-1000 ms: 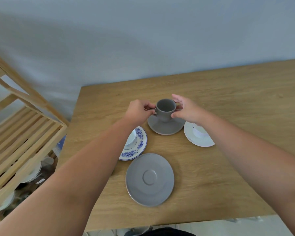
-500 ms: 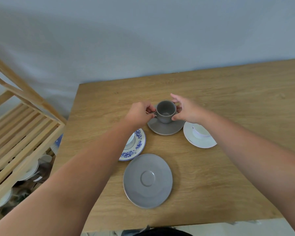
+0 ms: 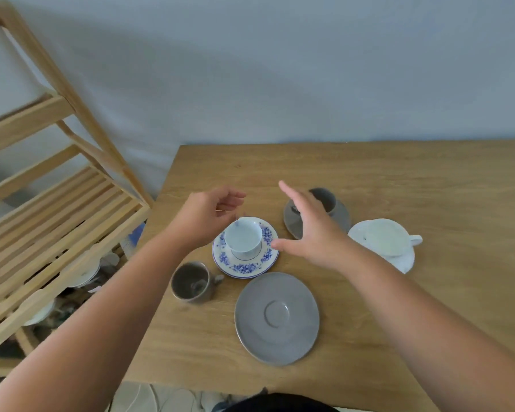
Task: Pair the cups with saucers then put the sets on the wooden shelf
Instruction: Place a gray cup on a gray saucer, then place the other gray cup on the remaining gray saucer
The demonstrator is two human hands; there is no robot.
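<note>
A grey cup (image 3: 324,199) stands on a grey saucer (image 3: 341,217) at the back of the table, partly hidden by my right hand (image 3: 312,230), which hovers open in front of it. My left hand (image 3: 208,215) hangs loosely curled and empty above a white cup (image 3: 243,239) on a blue-flowered saucer (image 3: 244,264). A second grey cup (image 3: 192,282) stands alone near the table's left edge. A bare grey saucer (image 3: 277,318) lies at the front. A white cup (image 3: 388,237) sits on a white saucer (image 3: 403,258) at the right.
The wooden table (image 3: 399,179) meets a pale wall behind. The slatted wooden shelf (image 3: 51,221) stands to the left, with white dishes (image 3: 84,275) on a lower level.
Both hands have let go of the grey cup on its saucer and drawn back toward me and leftward. The view has shifted, bringing the second grey cup and more of the shelf into sight.
</note>
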